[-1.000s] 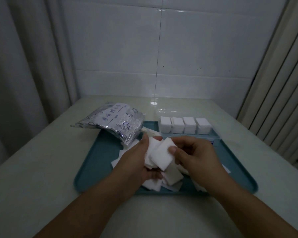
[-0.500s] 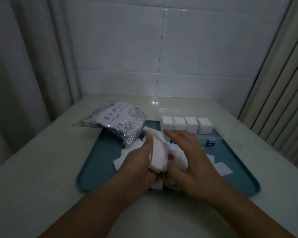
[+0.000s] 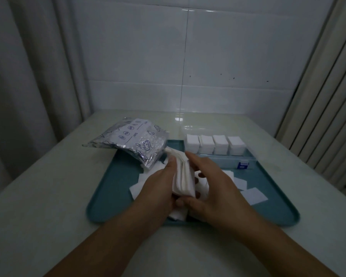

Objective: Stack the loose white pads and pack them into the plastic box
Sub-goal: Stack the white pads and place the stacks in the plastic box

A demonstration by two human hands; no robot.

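So the stack of pads (image 3: 183,179) is standing on edge above the middle of the teal tray (image 3: 112,196), long axis running near-to-far and the soft layered edges facing up, squeezed between both hands. The left hand (image 3: 158,189) has its fingers curled round the stack's left face, and the right hand (image 3: 214,188) presses the right face with fairly straight fingers, thumb at the near end. More thin flat squares, the loose pads (image 3: 255,195), lie scattered on the tray, the clear plastic box (image 3: 220,148) with four blocky white stacks sits far right, and a crinkly foil bag (image 3: 132,140) lies far left, half on the bench (image 3: 38,206).
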